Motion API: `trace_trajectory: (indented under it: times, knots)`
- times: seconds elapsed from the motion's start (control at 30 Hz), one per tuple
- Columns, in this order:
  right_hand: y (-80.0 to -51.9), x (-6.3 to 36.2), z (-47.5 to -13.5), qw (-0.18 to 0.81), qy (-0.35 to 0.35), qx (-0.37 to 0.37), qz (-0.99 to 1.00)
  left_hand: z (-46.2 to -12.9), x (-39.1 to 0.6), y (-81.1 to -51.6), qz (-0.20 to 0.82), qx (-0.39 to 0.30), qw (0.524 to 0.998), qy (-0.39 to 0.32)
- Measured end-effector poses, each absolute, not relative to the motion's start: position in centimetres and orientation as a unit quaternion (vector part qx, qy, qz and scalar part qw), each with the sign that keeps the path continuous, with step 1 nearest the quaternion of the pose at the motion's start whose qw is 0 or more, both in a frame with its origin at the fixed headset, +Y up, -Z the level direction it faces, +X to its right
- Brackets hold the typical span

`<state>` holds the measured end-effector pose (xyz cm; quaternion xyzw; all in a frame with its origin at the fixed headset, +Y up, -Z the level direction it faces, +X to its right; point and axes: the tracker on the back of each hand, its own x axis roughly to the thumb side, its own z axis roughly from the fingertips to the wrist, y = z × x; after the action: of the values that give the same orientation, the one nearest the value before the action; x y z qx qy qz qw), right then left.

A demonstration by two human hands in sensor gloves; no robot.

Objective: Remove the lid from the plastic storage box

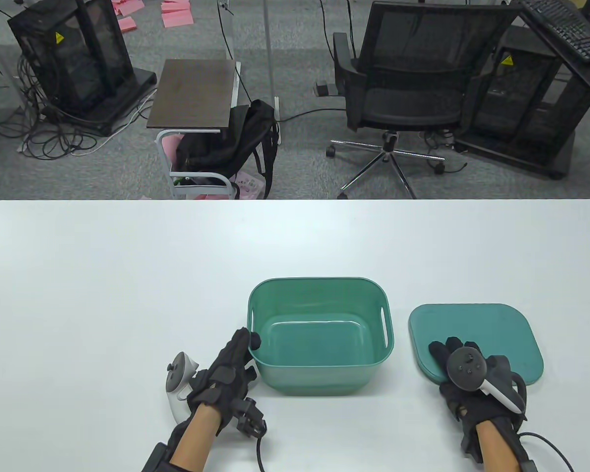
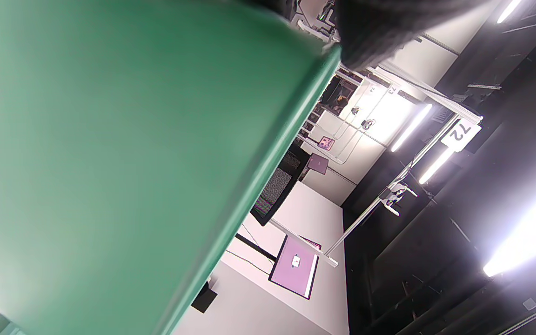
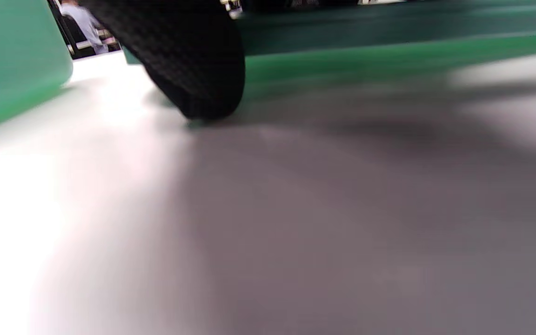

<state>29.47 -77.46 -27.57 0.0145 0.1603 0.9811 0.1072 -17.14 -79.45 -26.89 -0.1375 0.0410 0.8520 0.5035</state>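
Lid off and lying flat beside the open green box, one gloved hand on each.

Nearest the bottom edge of the table view, the left hand [image 1: 224, 376] holds the box's near-left rim, its thumb hooked over the edge into the box and the other fingers against the outer wall; the right hand [image 1: 477, 381] rests on the near-left part of the lid [image 1: 491, 334], fingers laid flat and spread on top, while the right wrist view shows one dark fingertip [image 3: 193, 70] down at the lid's edge on the table. The storage box [image 1: 319, 334] sits upright and open near the middle of the white table [image 1: 128, 275], the lid just beside it on its right, not touching. Beyond the table stand a black office chair [image 1: 413, 93] and a small side table [image 1: 194, 93].
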Motion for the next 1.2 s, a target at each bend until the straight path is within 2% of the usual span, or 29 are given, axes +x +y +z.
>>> trace_trajectory:
  times: [0.03,0.1,0.37,0.67,0.77,0.87,1.03,1.2]
  knots:
    - [-77.5,29.4,-27.6,0.114,0.154,0.009,0.981,-26.9,-17.1,-79.4,0.852,-0.138,0.503,0.041]
    - [-77.6,29.4,-27.7,0.106,0.191,0.009,0.976,-26.9,-17.1,-79.4,0.852,-0.138,0.504,0.041]
    - [-77.5,29.7,-27.6,0.14,0.173,0.01,0.975,-26.9,-17.2,-79.4,0.852,-0.138,0.504,0.043]
    - [-76.3,30.1,-27.2,0.163,0.116,0.01,0.98,-26.8,-17.4,-79.5,0.857,-0.113,0.501,0.041]
    - [-75.1,30.0,-27.0,0.183,0.086,0.01,0.979,-26.8,-18.1,-78.8,0.849,-0.088,0.52,0.041]
    - [-73.3,29.4,-26.7,0.208,0.038,0.021,0.977,-26.7,-18.9,-76.7,0.826,-0.027,0.563,0.008]
    - [-69.7,26.6,-25.7,0.227,-0.068,0.066,0.969,-25.8,-19.0,-72.0,0.698,0.074,0.71,-0.06]
    - [-67.0,22.7,-24.6,0.237,-0.158,0.12,0.951,-24.3,-18.0,-69.1,0.54,0.149,0.821,-0.112]
